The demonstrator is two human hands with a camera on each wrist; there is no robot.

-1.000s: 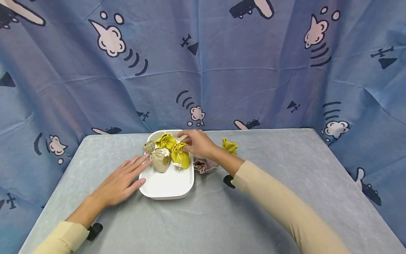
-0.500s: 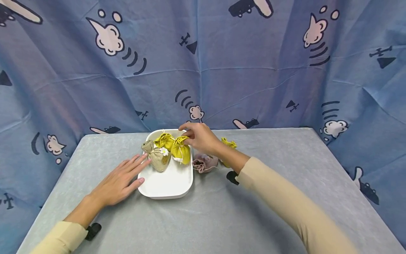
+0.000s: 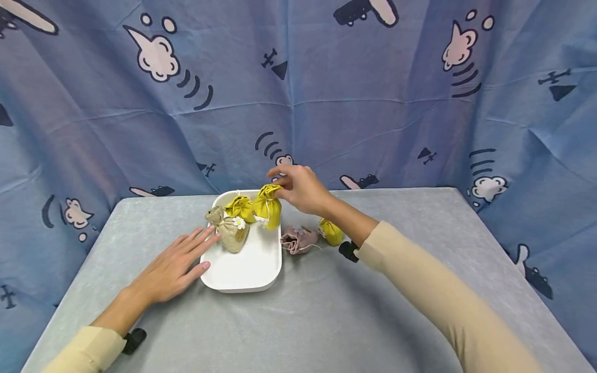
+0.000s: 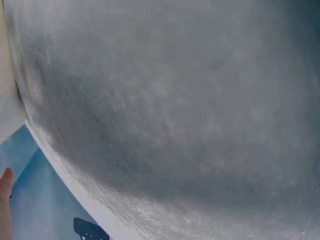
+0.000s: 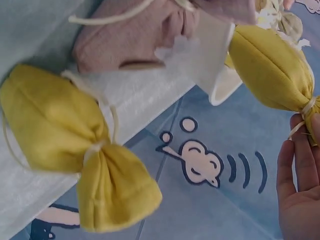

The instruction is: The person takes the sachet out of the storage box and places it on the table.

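My right hand (image 3: pixel 305 189) pinches the gathered neck of a yellow drawstring pouch (image 3: pixel 267 210), which hangs over the right side of a white tray (image 3: pixel 242 277). In the right wrist view, that pouch (image 5: pixel 272 67) dangles from the fingertips beside the tray's wall. A second yellow pouch (image 3: pixel 240 208) and a beige pouch (image 3: pixel 233 235) with a white flower lie inside the tray. At the tray's left rim, my left hand (image 3: pixel 170 267) rests with its fingers straight, close to the beige pouch. The left wrist view mostly shows grey cloth.
Right of the tray, a pink pouch (image 3: pixel 298 240) lies on the grey tablecloth (image 3: pixel 396 290). Beside it is another yellow pouch (image 3: pixel 331 233), partly behind the right forearm in the head view. A blue patterned curtain (image 3: pixel 233 103) hangs behind the table's back edge.
My right hand has lifted the yellow pouch up from the tray, moving back and slightly right. The yellow pouch on the table shows more of its body now. The left hand stays by the tray.
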